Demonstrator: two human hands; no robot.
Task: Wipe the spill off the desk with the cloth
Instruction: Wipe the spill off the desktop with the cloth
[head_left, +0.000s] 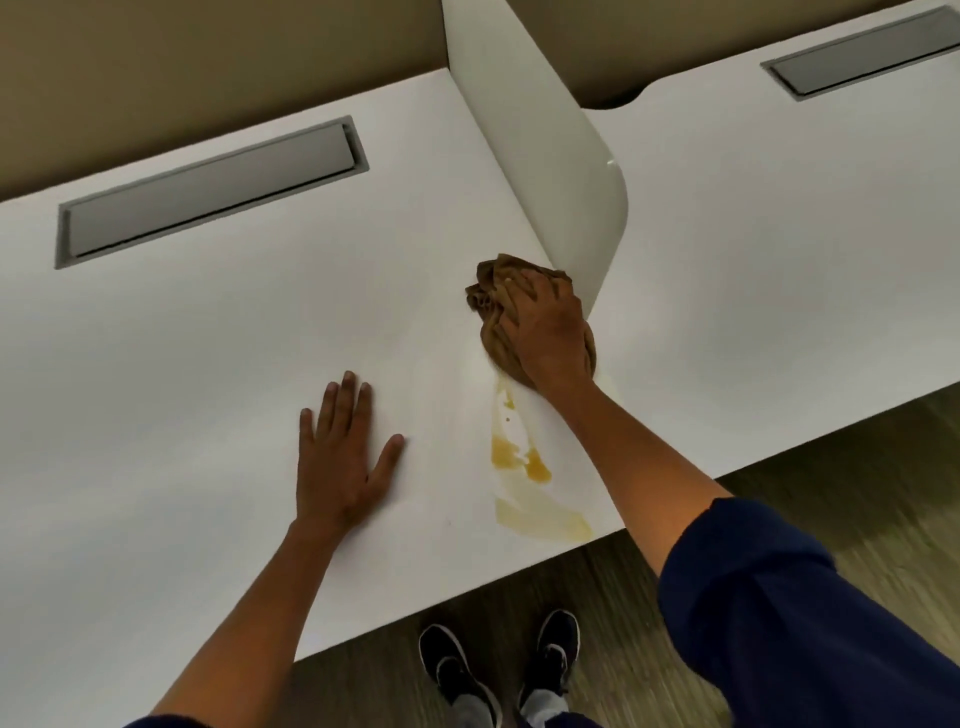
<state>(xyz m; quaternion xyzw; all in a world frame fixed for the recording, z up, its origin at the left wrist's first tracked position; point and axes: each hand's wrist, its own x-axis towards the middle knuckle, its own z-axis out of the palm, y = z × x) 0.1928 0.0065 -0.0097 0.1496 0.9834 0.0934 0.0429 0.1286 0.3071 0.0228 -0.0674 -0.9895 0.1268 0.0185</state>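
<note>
A yellow-brown spill (524, 462) streaks the white desk (208, 364) near its right front corner, running from the cloth down toward the desk's edge. My right hand (545, 332) presses down on a crumpled brown cloth (488, 296) at the far end of the spill, close to the foot of the white divider. My left hand (343, 457) lies flat on the desk with fingers spread, to the left of the spill and apart from it, holding nothing.
A white divider panel (550, 171) stands upright between this desk and a second white desk (779, 234) on the right. Each desk has a grey cable hatch (208, 192), (857, 57). Below the front edge are wood-look floor (831, 493) and my black shoes (498, 670).
</note>
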